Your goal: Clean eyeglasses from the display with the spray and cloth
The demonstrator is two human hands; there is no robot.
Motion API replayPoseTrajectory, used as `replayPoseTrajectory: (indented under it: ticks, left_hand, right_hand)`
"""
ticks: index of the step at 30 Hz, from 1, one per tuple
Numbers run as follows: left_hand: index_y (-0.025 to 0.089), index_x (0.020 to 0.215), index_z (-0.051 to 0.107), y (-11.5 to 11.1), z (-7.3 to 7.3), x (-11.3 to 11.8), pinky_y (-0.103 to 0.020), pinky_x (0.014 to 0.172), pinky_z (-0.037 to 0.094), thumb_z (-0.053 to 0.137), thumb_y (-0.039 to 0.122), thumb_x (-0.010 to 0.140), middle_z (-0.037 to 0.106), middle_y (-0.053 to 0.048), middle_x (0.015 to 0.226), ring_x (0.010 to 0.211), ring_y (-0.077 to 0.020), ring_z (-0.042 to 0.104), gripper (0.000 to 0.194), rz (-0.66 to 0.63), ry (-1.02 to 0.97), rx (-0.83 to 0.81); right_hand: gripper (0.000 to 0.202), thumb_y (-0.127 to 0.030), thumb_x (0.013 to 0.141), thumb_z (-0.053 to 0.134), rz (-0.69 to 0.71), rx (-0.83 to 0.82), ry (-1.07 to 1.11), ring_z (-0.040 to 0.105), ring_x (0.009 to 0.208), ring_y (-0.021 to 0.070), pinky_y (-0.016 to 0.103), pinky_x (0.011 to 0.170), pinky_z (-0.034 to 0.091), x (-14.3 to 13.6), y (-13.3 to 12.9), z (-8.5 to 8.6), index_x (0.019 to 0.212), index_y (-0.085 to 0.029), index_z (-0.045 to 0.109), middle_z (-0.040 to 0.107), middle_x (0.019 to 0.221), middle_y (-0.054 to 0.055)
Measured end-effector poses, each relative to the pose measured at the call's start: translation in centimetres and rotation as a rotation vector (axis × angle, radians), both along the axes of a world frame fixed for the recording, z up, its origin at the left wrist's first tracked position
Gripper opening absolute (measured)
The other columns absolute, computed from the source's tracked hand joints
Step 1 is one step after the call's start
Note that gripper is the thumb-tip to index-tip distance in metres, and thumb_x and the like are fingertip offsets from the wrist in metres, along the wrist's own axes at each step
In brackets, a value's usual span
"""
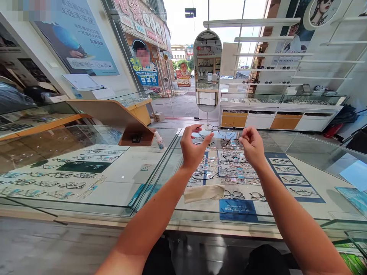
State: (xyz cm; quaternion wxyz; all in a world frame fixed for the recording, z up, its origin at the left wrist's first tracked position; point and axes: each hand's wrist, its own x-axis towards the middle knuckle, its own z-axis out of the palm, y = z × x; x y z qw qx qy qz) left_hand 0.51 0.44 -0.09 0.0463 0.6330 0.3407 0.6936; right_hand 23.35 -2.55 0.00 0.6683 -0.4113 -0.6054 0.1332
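Observation:
A pair of thin-rimmed eyeglasses (226, 131) is held up above the glass display counter, its lenses facing away from me. My left hand (192, 148) is at its left side, fingers curled and thumb stretched toward the rim. At the other side, my right hand (252, 147) is closed in a pinch at the end of the frame. Both grips are partly hidden by the fingers. Below them, rows of eyeglasses (236, 168) lie under the glass. A folded beige cloth (203, 193) rests on the counter nearer to me.
A small white spray bottle (159, 140) stands on the left counter, beside a tilted wooden board (111, 114). An oval mirror (208, 72) stands beyond the counter. Blue trays (311, 194) with eyeglasses are at the right. White wall shelves (272, 54) hold more glasses.

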Motion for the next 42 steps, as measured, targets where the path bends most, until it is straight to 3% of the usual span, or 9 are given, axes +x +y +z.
replayPoseTrajectory:
  ticks: [3,5,7,12,18,27,32,42]
  left_hand:
    - [0.024,0.122,0.069,0.2,-0.2,0.0,-0.036,0.081,0.050,0.091,0.047,0.087,0.077,-0.006,0.111,0.102,-0.0217,0.072,0.047,0.011,-0.018,-0.022]
    - [0.024,0.123,0.069,0.1,-0.3,0.2,-0.036,0.081,0.050,0.091,0.047,0.087,0.076,-0.006,0.111,0.102,-0.0219,0.072,0.048,0.025,-0.013,-0.011]
    - [0.024,0.123,0.069,-0.1,-0.4,0.3,-0.036,0.081,0.050,0.090,0.046,0.088,0.075,-0.006,0.112,0.103,-0.0221,0.071,0.047,0.041,0.007,0.018]
    - [0.023,0.123,0.068,-0.5,-0.7,0.7,-0.036,0.082,0.053,0.090,0.045,0.089,0.072,-0.008,0.116,0.106,-0.0228,0.068,0.046,0.071,0.068,0.100]
    - [0.024,0.126,0.069,-0.5,-1.3,1.1,-0.036,0.084,0.057,0.090,0.047,0.088,0.066,-0.010,0.123,0.113,-0.0240,0.066,0.050,0.081,0.036,0.078]
    - [0.026,0.140,0.061,-0.6,-1.5,1.4,-0.042,0.095,0.062,0.087,0.050,0.091,0.067,-0.012,0.131,0.120,-0.0256,0.067,0.061,0.000,-0.008,0.061]
    - [0.024,0.132,0.063,-0.6,-1.6,1.4,-0.044,0.099,0.062,0.084,0.049,0.094,0.069,-0.012,0.131,0.122,-0.0260,0.068,0.051,-0.001,-0.019,0.066]
    - [0.023,0.127,0.063,-0.7,-1.5,1.3,-0.042,0.092,0.058,0.088,0.048,0.091,0.070,-0.010,0.122,0.114,-0.0257,0.069,0.050,0.098,0.013,0.127]
  right_hand:
    - [0.036,-0.035,0.091,0.071,-0.171,0.134,-0.103,0.062,0.099,0.0222,0.039,0.082,0.050,-2.0,-0.9,-0.4,0.122,-0.023,0.060,0.063,0.109,0.006]
    - [0.053,-0.044,0.093,0.075,-0.232,0.183,-0.166,0.063,0.116,0.0276,0.045,0.091,0.053,-2.9,-1.4,-0.7,0.137,-0.023,0.057,0.065,0.128,0.012]
    - [0.059,-0.052,0.095,0.077,-0.257,0.203,-0.228,0.064,0.120,0.0301,0.048,0.095,0.054,-3.4,-1.5,-1.0,0.141,-0.023,0.056,0.065,0.134,0.014]
    - [0.054,-0.058,0.099,0.075,-0.302,0.214,-0.265,0.067,0.112,0.0293,0.051,0.096,0.056,-3.6,-1.1,-1.8,0.137,-0.023,0.060,0.068,0.127,0.012]
    - [0.053,-0.058,0.099,0.076,-0.286,0.217,-0.260,0.068,0.110,0.0278,0.049,0.093,0.058,-3.9,-1.2,-2.0,0.138,-0.025,0.060,0.068,0.127,0.010]
    - [0.046,-0.056,0.101,0.074,-0.304,0.199,-0.189,0.068,0.113,0.0289,0.048,0.089,0.060,-4.0,-1.5,-1.5,0.135,-0.027,0.062,0.067,0.126,0.011]
    - [0.048,-0.057,0.101,0.074,-0.313,0.194,-0.177,0.069,0.114,0.0293,0.048,0.090,0.059,-3.9,-1.5,-1.4,0.136,-0.026,0.062,0.068,0.128,0.012]
    - [0.052,-0.060,0.099,0.075,-0.283,0.146,-0.148,0.071,0.113,0.0292,0.049,0.092,0.060,-3.8,-1.3,-1.5,0.137,-0.025,0.063,0.071,0.130,0.012]
